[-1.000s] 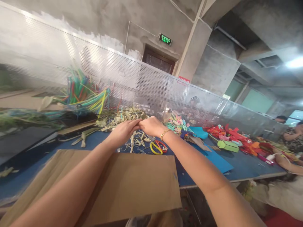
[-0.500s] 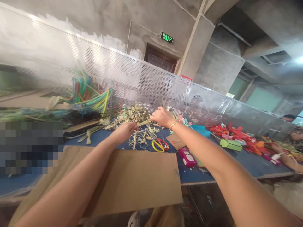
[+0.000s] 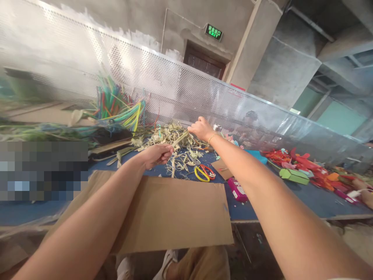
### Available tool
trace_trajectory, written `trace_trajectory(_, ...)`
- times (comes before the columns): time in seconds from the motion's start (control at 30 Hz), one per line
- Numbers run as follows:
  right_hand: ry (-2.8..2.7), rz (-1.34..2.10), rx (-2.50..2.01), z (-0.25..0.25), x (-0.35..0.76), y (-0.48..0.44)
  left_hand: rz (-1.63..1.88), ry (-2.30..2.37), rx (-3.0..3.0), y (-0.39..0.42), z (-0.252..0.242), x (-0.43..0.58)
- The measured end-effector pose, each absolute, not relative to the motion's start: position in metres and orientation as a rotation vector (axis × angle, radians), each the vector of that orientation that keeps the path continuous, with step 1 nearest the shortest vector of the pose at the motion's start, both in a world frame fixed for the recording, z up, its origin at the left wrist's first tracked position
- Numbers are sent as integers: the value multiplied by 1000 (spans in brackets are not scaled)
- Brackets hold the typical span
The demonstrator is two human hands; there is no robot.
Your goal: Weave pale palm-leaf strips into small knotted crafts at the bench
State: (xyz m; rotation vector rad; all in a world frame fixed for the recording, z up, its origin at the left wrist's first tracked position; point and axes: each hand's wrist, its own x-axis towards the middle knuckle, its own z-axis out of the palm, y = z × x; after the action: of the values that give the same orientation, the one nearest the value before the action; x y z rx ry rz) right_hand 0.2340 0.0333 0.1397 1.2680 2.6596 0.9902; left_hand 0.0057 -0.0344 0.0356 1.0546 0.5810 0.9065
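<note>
A pale yellow-green strip (image 3: 181,140), like a dried leaf or husk, stretches between my two hands above the blue table (image 3: 157,169). One end is pinched in the closed fingers of my left hand (image 3: 159,154). My right hand (image 3: 201,129), higher and farther right with a bracelet on its wrist, is closed on the other end. Right behind the strip lies a heap of similar dry pale strips (image 3: 163,136). Scissors with yellow and red-orange handles (image 3: 204,173) rest below my right hand. Cardboard (image 3: 177,214) lies at the table's near edge under my left forearm.
Coloured stems (image 3: 116,109) are bunched at the left. A magenta box (image 3: 237,189) sits beside my right forearm. Red artificial flowers (image 3: 305,167) and a green box (image 3: 294,175) lie farther right. A perforated metal screen (image 3: 180,89) runs behind the table.
The camera view has shifted, so the scene sits farther right and higher. My right hand has risen slightly, my left hand has turned to show more fingers, and the strip between them shows more clearly.
</note>
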Motion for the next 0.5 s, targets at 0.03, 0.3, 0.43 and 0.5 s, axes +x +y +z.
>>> trace_trajectory(0.03,2656,1005,1298,139,232,37,932,567,1021,-33,36,4)
trace_trajectory(0.3,2272,786,2021,108,241,41,1286,453,663,-24,37,-9)
trace_trajectory(0.43,2408,586,2145,91,235,23,1375,461,639,-24,39,-6)
trace_trajectory(0.5,2465,488,2178,85,229,10,1456,453,618,-24,41,-3)
